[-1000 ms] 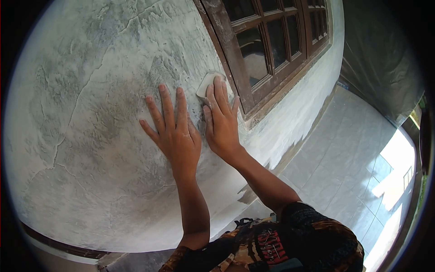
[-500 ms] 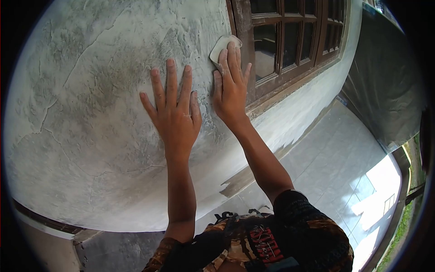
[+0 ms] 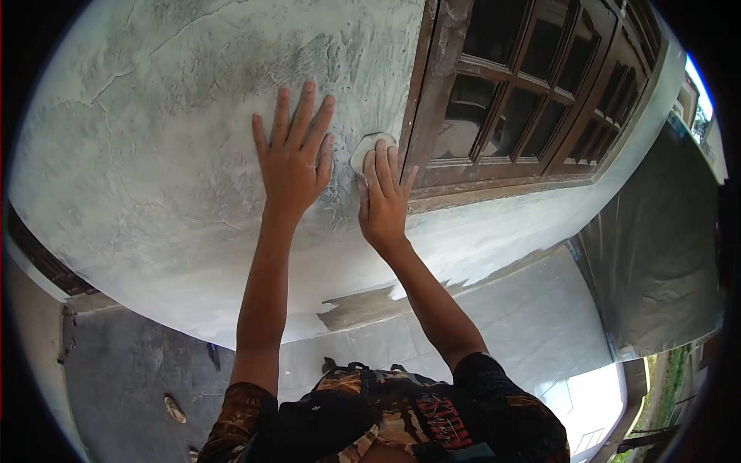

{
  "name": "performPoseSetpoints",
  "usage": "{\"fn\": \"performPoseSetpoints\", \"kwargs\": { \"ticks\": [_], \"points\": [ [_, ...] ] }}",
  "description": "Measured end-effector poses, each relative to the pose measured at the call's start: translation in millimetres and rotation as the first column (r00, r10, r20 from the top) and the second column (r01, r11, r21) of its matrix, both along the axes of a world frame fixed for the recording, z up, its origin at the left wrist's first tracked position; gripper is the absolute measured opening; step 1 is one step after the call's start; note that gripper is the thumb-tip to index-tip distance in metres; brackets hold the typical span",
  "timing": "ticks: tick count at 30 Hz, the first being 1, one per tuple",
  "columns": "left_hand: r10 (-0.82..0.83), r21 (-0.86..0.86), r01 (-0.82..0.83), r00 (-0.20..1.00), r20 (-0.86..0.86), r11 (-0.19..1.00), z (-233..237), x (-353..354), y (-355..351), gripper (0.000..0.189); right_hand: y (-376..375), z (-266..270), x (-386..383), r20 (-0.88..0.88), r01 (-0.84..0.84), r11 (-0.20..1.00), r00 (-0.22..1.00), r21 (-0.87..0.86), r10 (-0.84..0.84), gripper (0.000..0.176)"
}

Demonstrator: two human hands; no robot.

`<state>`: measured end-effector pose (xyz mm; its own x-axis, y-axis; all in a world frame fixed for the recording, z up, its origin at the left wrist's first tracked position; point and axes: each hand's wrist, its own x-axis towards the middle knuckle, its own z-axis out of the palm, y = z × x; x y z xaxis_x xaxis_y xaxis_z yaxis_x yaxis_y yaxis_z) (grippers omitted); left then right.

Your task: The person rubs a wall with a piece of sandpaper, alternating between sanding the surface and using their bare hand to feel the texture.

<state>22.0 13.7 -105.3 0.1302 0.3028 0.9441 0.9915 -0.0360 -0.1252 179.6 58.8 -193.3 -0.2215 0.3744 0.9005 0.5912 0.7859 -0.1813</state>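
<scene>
My left hand (image 3: 293,162) lies flat on the rough grey-white plastered wall (image 3: 193,131), fingers spread, holding nothing. To its right, my right hand (image 3: 384,202) presses a pale, thin piece of sandpaper (image 3: 361,154) against the wall beside the window frame (image 3: 424,108). Its fingers lie over the sheet and hide much of it, with the thumb at the lower left edge. Whitish dust shows on the fingertips of both hands. Cracks and uneven trowel marks run across the plaster.
A brown wooden window with glass panes (image 3: 513,123) is set into the wall at right. Below are a grey tiled floor (image 3: 525,309) and a sandal (image 3: 175,409) on darker floor at lower left. A dark sheet (image 3: 656,239) hangs at far right.
My right hand has slid the sandpaper down the wall alongside the window frame. My left hand remains spread flat on the plaster. The head view has shifted, showing more window and floor.
</scene>
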Motion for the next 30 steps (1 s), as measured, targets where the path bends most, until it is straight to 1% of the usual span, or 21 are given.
{"fn": "performPoseSetpoints", "kwargs": {
  "ticks": [1, 2, 3, 4, 6, 7, 8, 9, 10, 11, 12, 13, 14, 15, 17, 18, 20, 21, 23, 27, 30],
  "points": [
    [0.023, -0.001, -0.023, 0.999, 0.022, 1.0, -0.9, 2.1, 0.4, 0.054, 3.6, 10.2, 1.2, -0.011, -0.033, 0.999, 0.999, 0.027, 0.033, 0.048],
    [-0.009, 0.004, 0.009, 1.0, 0.003, 1.0, -1.7, 3.0, 0.2, 0.056, 9.8, 24.5, 2.5, 0.008, -0.056, 0.998, 0.998, 0.022, 0.056, 0.048],
    [-0.04, 0.005, 0.04, 0.999, -0.019, 0.999, -2.6, 2.8, -0.7, 0.059, 12.9, 47.6, 3.1, 0.034, -0.054, 0.994, 0.998, 0.097, 0.051, 0.048],
    [-0.016, -0.004, 0.016, 1.0, -0.005, 1.0, -1.4, 3.5, -1.5, 0.059, 15.7, 67.6, 3.1, 0.056, -0.053, 0.984, 0.997, 0.172, 0.044, 0.047],
    [-0.203, 0.013, 0.204, 0.979, -0.022, 0.979, 7.7, 7.5, -2.0, 0.066, 22.0, 94.1, 4.6, 0.104, -0.058, 0.96, 0.994, 0.273, 0.03, 0.047],
    [-0.194, -0.002, 0.194, 0.978, -0.078, 0.981, 14.3, 8.4, -2.0, 0.072, 24.3, 102.1, 5.5, 0.121, -0.082, 0.96, 0.991, 0.269, 0.051, 0.047],
    [-0.175, 0.001, 0.176, 0.983, -0.061, 0.984, 21.1, 6.6, 1.3, 0.072, 26.6, 108.9, 6.4, 0.143, -0.092, 0.944, 0.988, 0.315, 0.048, 0.047],
    [-0.19, -0.005, 0.191, 0.972, -0.14, 0.982, 27.5, 3.9, 5.8, 0.074, 28.1, 114.0, 8.5, 0.166, -0.102, 0.926, 0.985, 0.363, 0.043, 0.048],
    [-0.204, -0.012, 0.207, 0.954, -0.218, 0.978, 33.8, 3.5, 7.5, 0.077, 28.8, 118.0, 11.4, 0.185, -0.125, 0.924, 0.981, 0.362, 0.06, 0.048],
    [-0.21, 0.019, 0.219, 0.955, -0.211, 0.976, 38.7, 4.3, 8.2, 0.069, 29.3, 122.1, 13.9, 0.201, -0.177, 0.915, 0.974, 0.363, 0.108, 0.048],
    [-0.192, 0.027, 0.201, 0.961, -0.199, 0.979, 40.2, 3.6, 10.0, 0.069, 30.4, 125.1, 16.3, 0.214, -0.227, 0.903, 0.964, 0.364, 0.156, 0.048],
    [-0.216, 0.052, 0.234, 0.949, -0.227, 0.971, 42.3, 2.1, 11.5, 0.07, 31.8, 127.6, 19.6, 0.239, -0.201, 0.892, 0.965, 0.405, 0.109, 0.049],
    [-0.241, 0.076, 0.269, 0.935, -0.26, 0.96, 44.0, 0.8, 12.6, 0.07, 32.4, 128.8, 23.2, 0.247, -0.217, 0.887, 0.961, 0.408, 0.122, 0.049],
    [-0.228, 0.083, 0.257, 0.939, -0.256, 0.963, 44.1, 0.0, 14.5, 0.07, 33.6, 129.7, 26.3, 0.262, -0.251, 0.881, 0.953, 0.402, 0.152, 0.05],
    [-0.151, 0.163, 0.209, 0.939, -0.31, 0.964, 39.6, 0.9, 18.4, 0.058, 36.5, 130.1, 31.1, 0.283, -0.292, 0.87, 0.941, 0.398, 0.187, 0.051],
    [-0.142, 0.168, 0.201, 0.941, -0.306, 0.965, 37.5, 3.3, 16.9, 0.058, 37.1, 129.9, 33.3, 0.3, -0.306, 0.866, 0.934, 0.396, 0.193, 0.053],
    [-0.09, 0.17, 0.148, 0.947, -0.308, 0.974, 32.6, 7.8, 14.8, 0.051, 38.3, 127.5, 37.5, 0.321, -0.326, 0.859, 0.925, 0.395, 0.204, 0.055],
    [-0.083, 0.174, 0.142, 0.949, -0.305, 0.974, 31.8, 9.8, 16.1, 0.051, 38.6, 126.6, 39.2, 0.314, -0.354, 0.855, 0.918, 0.38, 0.241, 0.057],
    [-0.143, 0.139, 0.188, 0.949, -0.28, 0.972, 29.2, 13.4, 19.5, 0.042, 43.3, 122.8, 40.4, 0.31, -0.386, 0.848, 0.908, 0.364, 0.281, 0.06],
    [-0.084, 0.115, 0.126, 0.945, -0.316, 0.985, 26.6, 10.5, 18.2, 0.041, 54.8, 109.1, 38.2, 0.25, -0.369, 0.833, 0.925, 0.412, 0.285, 0.062],
    [-0.113, 0.109, 0.156, 0.938, -0.328, 0.982, 21.9, 5.4, 17.5, 0.038, 59.5, 104.4, 35.8, 0.232, -0.337, 0.842, 0.938, 0.422, 0.259, 0.063]
  ]
}}
